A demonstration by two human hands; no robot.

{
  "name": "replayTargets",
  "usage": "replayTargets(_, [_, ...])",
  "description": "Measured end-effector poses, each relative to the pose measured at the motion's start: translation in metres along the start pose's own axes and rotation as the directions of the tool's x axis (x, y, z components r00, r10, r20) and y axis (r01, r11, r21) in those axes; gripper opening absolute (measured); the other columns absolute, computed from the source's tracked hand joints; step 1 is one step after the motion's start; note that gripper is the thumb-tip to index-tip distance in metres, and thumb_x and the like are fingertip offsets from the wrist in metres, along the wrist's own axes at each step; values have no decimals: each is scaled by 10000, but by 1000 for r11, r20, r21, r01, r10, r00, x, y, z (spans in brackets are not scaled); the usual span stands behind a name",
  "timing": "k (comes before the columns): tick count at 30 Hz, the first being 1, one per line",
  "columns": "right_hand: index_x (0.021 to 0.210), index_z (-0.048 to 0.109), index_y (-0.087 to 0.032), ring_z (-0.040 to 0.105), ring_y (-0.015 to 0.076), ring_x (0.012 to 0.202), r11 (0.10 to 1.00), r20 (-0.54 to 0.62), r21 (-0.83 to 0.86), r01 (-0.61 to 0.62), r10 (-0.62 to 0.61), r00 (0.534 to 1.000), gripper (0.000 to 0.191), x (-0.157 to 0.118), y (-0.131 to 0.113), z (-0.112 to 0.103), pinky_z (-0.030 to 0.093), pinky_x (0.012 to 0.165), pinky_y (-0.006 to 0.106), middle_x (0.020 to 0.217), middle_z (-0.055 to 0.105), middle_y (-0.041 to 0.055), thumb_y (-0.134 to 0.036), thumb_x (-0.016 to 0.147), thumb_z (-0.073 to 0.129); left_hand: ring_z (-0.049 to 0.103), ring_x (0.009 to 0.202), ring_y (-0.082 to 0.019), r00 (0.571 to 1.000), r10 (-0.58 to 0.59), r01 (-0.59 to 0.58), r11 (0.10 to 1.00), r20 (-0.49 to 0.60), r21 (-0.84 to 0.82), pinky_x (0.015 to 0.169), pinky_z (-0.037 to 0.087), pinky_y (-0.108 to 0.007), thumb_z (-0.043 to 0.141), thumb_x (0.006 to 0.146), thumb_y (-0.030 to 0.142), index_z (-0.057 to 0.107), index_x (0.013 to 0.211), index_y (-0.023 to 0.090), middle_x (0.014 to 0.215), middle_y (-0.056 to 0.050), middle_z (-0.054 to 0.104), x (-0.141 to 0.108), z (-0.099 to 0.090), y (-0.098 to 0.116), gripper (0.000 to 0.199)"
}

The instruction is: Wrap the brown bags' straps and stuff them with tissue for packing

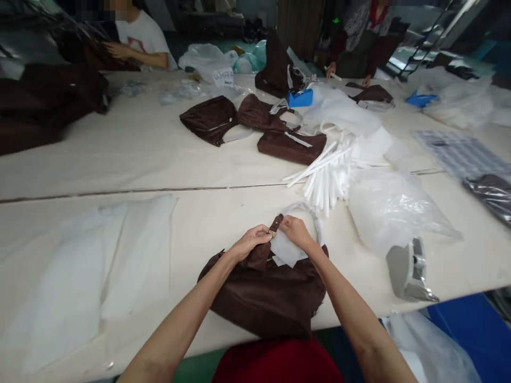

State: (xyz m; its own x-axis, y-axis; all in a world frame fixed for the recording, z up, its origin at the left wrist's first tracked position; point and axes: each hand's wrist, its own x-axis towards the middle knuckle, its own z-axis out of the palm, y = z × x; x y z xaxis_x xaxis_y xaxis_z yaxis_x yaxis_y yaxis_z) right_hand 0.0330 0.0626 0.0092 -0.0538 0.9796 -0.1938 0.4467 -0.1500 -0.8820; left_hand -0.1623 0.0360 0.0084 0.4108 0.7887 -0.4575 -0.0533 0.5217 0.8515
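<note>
A dark brown bag (271,298) lies at the table's front edge, close to my body. My left hand (253,240) is closed on the bag's strap beside a metal buckle (272,233). The brown strap end (276,222) sticks up out of the buckle, and my right hand (294,230) pinches at its tip. White wrapping (319,226) covers the handle on the right, and a pale sheet (286,250) hangs below my right hand.
White rolled sticks (325,183) and a clear plastic bag (387,207) lie ahead on the right. A tape dispenser (411,271) stands at the right edge. Thin white sheets (88,266) cover the left. More brown bags (293,146) lie farther back; two people stand across the table.
</note>
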Motion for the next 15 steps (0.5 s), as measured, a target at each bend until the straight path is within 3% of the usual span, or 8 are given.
replayTargets(2, [635,625,-200,543,148,596,985,62,148,-87,78,995,121,-5,-3,-2,393,587,258,599,622,-26,-269,695,704,499,612,-96,1000,19,-19,999,-7,-47,608,347,-225,831,614,478,594,823,170,689,34,584,1,-1,-4,442])
replayTargets(4, [762,686,-183,566,147,603,912,126,337,-232,200,972,188,-19,-1,-11,425,577,257,666,667,-12,-336,680,760,491,597,-90,1000,25,-26,996,-9,-81,600,338,-225,833,613,462,594,818,167,678,37,582,1,-1,-6,432])
replayTargets(6, [882,696,-172,597,152,615,764,182,542,-349,299,937,336,-39,4,-20,471,574,267,734,696,7,-378,645,816,491,590,-89,999,31,-32,994,-9,-106,595,336,-225,828,620,452,592,817,168,675,37,590,2,-1,-8,418])
replayTargets(9, [932,681,-168,662,191,702,532,219,761,-372,328,919,402,-67,13,-16,544,626,318,839,728,54,-354,621,854,508,607,-95,998,52,-54,992,-21,-112,607,352,-228,818,627,450,595,806,168,688,31,608,4,1,-10,402])
replayTargets(11, [924,679,-169,685,222,759,470,175,821,-325,335,926,382,-76,17,-3,569,665,348,877,743,74,-326,621,851,521,618,-101,998,53,-56,995,-35,-85,616,365,-232,810,634,454,607,811,167,695,25,614,5,1,-11,393])
replayTargets(13, [899,676,-176,690,227,770,476,54,843,-251,389,920,348,-76,21,13,578,687,354,873,750,63,-297,615,837,523,614,-106,996,52,-55,998,-79,-43,613,371,-238,801,644,457,620,833,170,704,22,613,6,2,-12,388])
replayTargets(15, [854,667,-192,682,204,737,531,-134,831,-168,483,865,293,-67,23,25,575,689,333,826,748,25,-263,606,806,517,608,-104,985,75,-75,997,-157,1,606,372,-240,795,648,459,631,844,172,738,17,615,6,2,-13,384])
